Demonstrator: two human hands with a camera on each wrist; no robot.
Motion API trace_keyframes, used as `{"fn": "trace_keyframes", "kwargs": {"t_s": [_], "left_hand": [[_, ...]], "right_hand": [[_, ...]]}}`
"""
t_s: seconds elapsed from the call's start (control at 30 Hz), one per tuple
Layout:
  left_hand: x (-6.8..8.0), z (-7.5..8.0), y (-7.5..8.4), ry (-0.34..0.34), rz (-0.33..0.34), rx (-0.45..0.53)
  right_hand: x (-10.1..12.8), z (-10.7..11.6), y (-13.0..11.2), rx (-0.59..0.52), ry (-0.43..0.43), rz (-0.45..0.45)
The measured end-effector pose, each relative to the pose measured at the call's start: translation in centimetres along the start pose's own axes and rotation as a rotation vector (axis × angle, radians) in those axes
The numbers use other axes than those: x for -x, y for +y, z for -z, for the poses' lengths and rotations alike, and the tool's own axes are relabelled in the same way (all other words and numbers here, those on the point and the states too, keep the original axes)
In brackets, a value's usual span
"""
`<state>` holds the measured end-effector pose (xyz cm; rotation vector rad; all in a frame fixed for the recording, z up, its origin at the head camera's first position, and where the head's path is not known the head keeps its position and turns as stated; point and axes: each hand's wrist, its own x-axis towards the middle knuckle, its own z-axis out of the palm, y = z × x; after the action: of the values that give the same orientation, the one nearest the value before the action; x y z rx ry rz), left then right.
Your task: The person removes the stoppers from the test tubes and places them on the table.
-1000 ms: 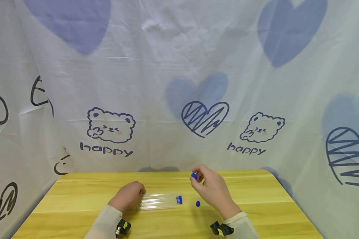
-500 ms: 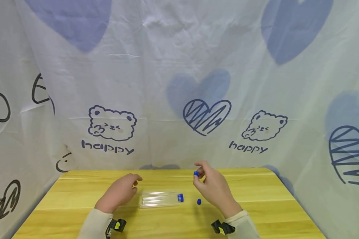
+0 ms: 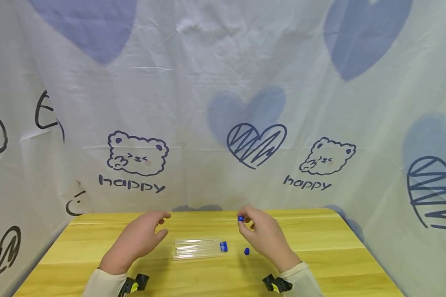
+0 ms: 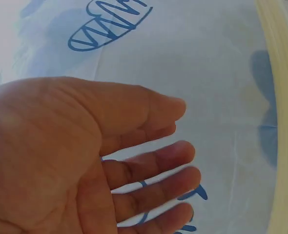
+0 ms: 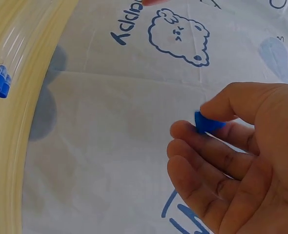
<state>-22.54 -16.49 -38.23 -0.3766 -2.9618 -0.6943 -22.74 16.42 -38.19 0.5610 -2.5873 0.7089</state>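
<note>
My right hand (image 3: 265,235) is raised over the right side of the table and pinches a small blue cap (image 3: 240,219) between thumb and fingers. In the right wrist view that cap (image 5: 208,123) shows between the thumb and the forefinger side. My left hand (image 3: 137,239) hovers over the left side, its fingers apart and nothing in them. Between the hands several clear plastic tubes (image 3: 198,249) lie side by side on the table. Blue caps (image 3: 224,246) sit at the right end of the middle ones. Another blue cap (image 3: 247,251) lies loose to the right of the tubes.
The yellow wood-grain table (image 3: 193,280) ends at its back edge close to a white curtain (image 3: 193,173) printed with hearts and bears. More curtain hangs along both sides. Each wrist wears a black camera strap.
My left hand has let go of the tubes' left end and drawn away to the left, its fingers spreading. The right hand keeps its pinch on the blue cap, nearly in place.
</note>
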Motion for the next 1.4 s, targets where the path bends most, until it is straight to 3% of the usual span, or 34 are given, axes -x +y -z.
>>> {"fn": "trace_keyframes", "kwargs": {"t_s": [0.23,0.5,0.77,1.1,1.4], "left_hand": [[0.1,-0.1,-0.8,-0.016,0.05,-0.018],[-0.5,-0.8,-0.7,-0.015,0.013,-0.024],[-0.3,-0.8,-0.5,-0.034,0.023,-0.022],[-0.2,-0.5,-0.6,-0.069,0.049,-0.02],[0.0,-0.6,-1.3,-0.082,0.029,-0.032]], "right_hand": [[0.3,-0.2,0.0,0.012,0.032,0.033],[0.3,-0.3,-0.1,0.055,0.018,0.028],[0.1,-1.0,1.1,0.168,-0.044,-0.014],[-0.6,-4.8,5.0,0.157,-0.322,-0.164],[-0.7,-6.8,5.7,0.188,-0.429,-0.217]]}}
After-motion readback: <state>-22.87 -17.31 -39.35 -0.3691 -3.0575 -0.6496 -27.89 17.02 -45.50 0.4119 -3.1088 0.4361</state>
